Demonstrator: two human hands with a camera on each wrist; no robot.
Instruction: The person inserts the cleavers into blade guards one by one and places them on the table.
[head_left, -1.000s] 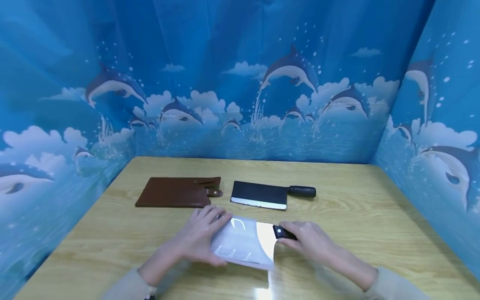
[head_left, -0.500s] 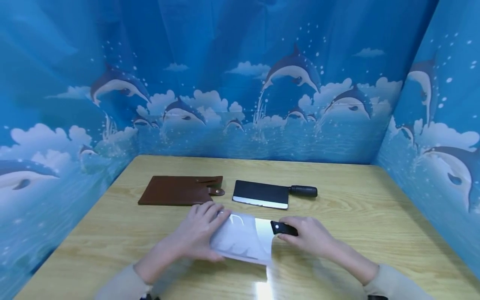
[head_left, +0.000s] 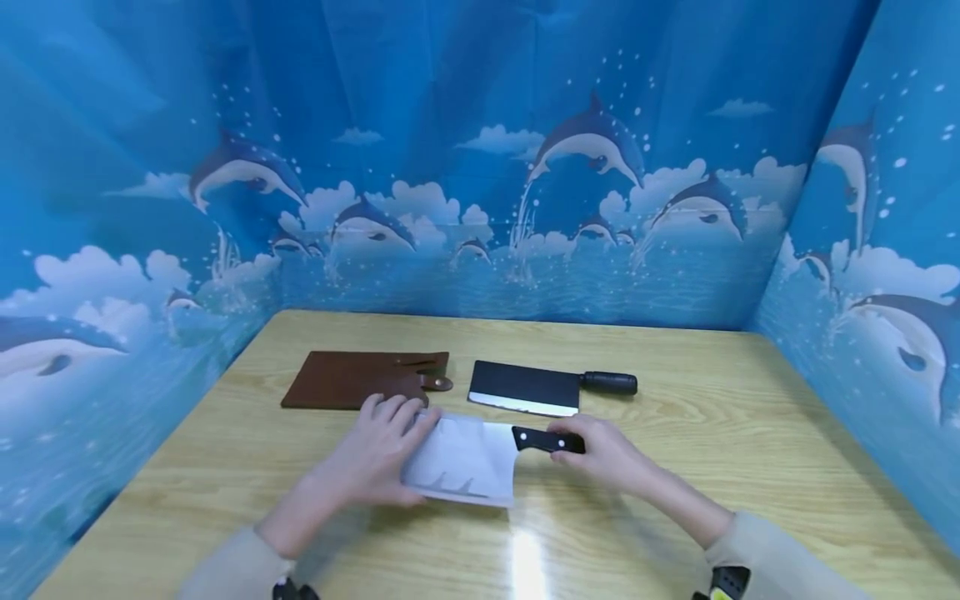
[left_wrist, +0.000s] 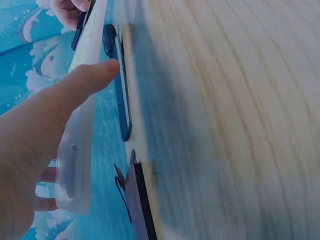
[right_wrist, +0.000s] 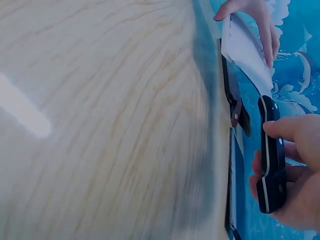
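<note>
A cleaver with a black riveted handle (head_left: 534,438) is held above the table, its blade mostly inside a whitish translucent sheath (head_left: 459,457). At the sheath's left end my left hand (head_left: 375,458) grips it, thumb on the near side and fingers on the far side. My right hand (head_left: 603,454) pinches the rear part of the handle. In the right wrist view, the thumb lies against one side of the handle (right_wrist: 270,150) and fingers curl behind it. A bare strip of blade (head_left: 501,435) shows between sheath and handle in the head view.
Behind the hands, a brown leather sheath (head_left: 352,379) with a snap strap lies at left. Right of it is a second cleaver (head_left: 525,385), dark-bladed with a black handle. The wooden table (head_left: 712,433) meets a blue dolphin-printed curtain (head_left: 450,275) at back and sides.
Both hands have carried the sheathed cleaver leftward and slightly away from me. The right hand now holds the handle farther back, with more of it showing. Sheath and cleaver look more level.
</note>
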